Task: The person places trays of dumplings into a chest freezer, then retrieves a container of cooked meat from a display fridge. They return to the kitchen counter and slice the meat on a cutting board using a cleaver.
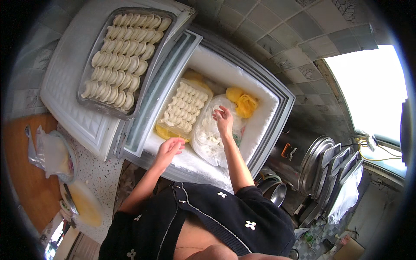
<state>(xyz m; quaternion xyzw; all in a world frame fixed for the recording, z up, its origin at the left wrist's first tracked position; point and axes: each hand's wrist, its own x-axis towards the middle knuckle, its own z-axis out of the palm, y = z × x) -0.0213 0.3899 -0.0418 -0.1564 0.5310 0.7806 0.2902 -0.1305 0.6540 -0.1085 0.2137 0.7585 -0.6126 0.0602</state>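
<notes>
Before me stands a chest freezer (260,83) with frosted inner walls. My right hand (224,120) is inside it, over a clear plastic bag of dumplings (213,141); whether its curled fingers hold something cannot be told. My left hand (170,149) hovers by the front edge, fingers apart and holding nothing. To its upper right lies a clear tray of dumplings in rows (187,107), left of the bag. Yellow plastic bags (247,105) lie at the back right and beneath the tray. A larger metal tray of dumplings (120,60) rests on the lid at upper left.
The glass sliding panel (162,97) borders the opening on the left. A cleaver (71,199) lies on a round board (86,204) on the speckled counter at lower left, near a basket. Metal trays (341,172) and round lids stand upright at right.
</notes>
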